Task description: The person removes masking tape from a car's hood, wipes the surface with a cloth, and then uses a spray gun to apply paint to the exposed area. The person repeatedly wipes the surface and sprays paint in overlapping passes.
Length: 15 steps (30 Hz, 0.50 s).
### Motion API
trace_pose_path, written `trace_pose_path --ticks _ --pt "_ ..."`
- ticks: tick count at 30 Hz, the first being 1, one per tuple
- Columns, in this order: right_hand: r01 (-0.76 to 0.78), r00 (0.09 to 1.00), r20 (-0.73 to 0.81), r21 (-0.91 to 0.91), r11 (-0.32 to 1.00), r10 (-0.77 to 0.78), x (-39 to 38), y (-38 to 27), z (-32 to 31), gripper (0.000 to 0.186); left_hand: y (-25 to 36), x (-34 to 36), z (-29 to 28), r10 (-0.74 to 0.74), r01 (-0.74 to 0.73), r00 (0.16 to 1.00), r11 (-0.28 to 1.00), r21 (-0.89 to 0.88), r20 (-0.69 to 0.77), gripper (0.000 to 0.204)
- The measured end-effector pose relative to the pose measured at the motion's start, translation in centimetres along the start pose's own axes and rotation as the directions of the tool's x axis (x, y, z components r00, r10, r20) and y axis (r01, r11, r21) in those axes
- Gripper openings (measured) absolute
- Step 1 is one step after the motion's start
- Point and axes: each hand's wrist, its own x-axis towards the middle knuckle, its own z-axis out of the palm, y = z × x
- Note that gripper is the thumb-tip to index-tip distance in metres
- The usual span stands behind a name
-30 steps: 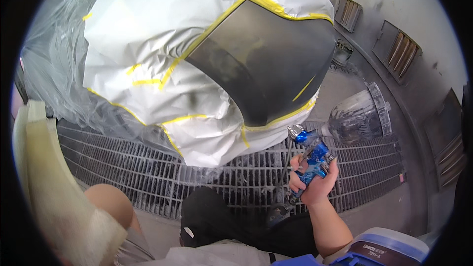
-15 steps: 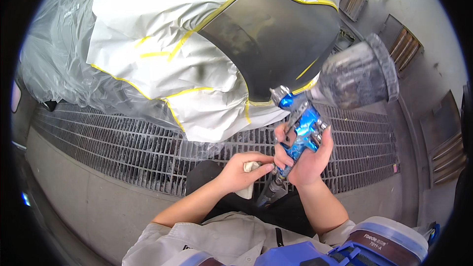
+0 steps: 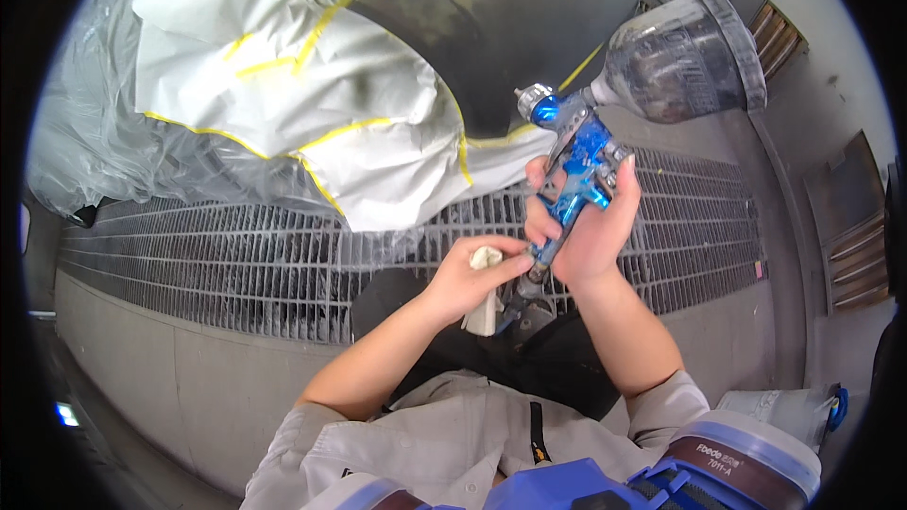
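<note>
My right hand [image 3: 605, 238] is wrapped round the handle of a blue spray gun [image 3: 588, 144], tilted with its nozzle toward the upper left. A scuffed, translucent paint cup [image 3: 675, 66] is fixed to the gun and leans to the right. At the handle's lower end, the thumb and finger of my left hand [image 3: 461, 276] pinch near the metal air fitting [image 3: 539, 274]. A crumpled cream cloth [image 3: 483, 317] is tucked in that same hand and hangs below it. Any small knob between those fingertips is hidden.
Ahead is a dark, patchy vehicle panel [image 3: 515, 24], edged with yellow tape and white masking paper [image 3: 274, 123]. Clear plastic sheeting [image 3: 80, 132] covers the left side. Metal floor grating [image 3: 255, 293] runs across. Louvred vents [image 3: 777, 36] line the right wall. A blue respirator [image 3: 567, 489] fills the lower edge.
Both hands and the spray gun sit higher in the picture, and the masked panel has shifted up and left. Both grips look the same.
</note>
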Motion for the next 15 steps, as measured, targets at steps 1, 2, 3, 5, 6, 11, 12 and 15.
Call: trace_pose_path --ticks 1,2,3,5,6,11,12,15 --pt "-0.002 1.0 0.019 -0.004 1.0 0.002 0.4 0.2 -1.1 0.081 -0.8 0.6 0.3 0.016 -0.016 1.0 0.999 0.029 -0.002 0.023" --pt "-0.013 1.0 0.005 -0.025 1.0 0.013 0.7 0.4 -2.3 0.081 -1.6 1.2 0.6 0.02 -0.02 1.0 1.0 0.011 0.013 0.023" --pt "0.013 1.0 0.001 -0.077 0.997 -0.012 1.1 0.7 -3.4 0.08 -2.5 1.9 0.7 -0.005 0.005 1.0 1.0 0.024 -0.002 0.025" --pt "-0.038 0.998 -0.057 -0.046 0.998 0.036 1.4 1.6 -5.7 0.076 -4.3 3.1 1.0 -0.034 0.036 0.999 0.994 0.104 -0.017 0.026" --pt "-0.023 0.999 -0.049 -0.042 0.999 0.021 1.7 1.9 -6.8 0.073 -5.1 3.7 1.0 -0.058 0.058 0.998 0.996 0.061 0.004 0.028" --pt "-0.181 0.952 -0.254 -0.017 0.983 0.171 2.6 3.8 -10.2 0.067 -8.5 5.0 1.5 -0.174 0.174 0.984 0.985 -0.013 -0.028 0.032" --pt "-0.202 0.945 -0.262 -0.002 0.979 0.194 2.9 4.1 -10.6 0.066 -8.9 5.1 1.5 -0.193 0.192 0.98 0.981 -0.017 -0.047 0.033" --pt "-0.24 0.929 -0.286 0.019 0.971 0.236 3.5 4.5 -11.5 0.065 -9.6 5.4 1.5 -0.211 0.208 0.974 0.977 -0.041 -0.084 0.035"
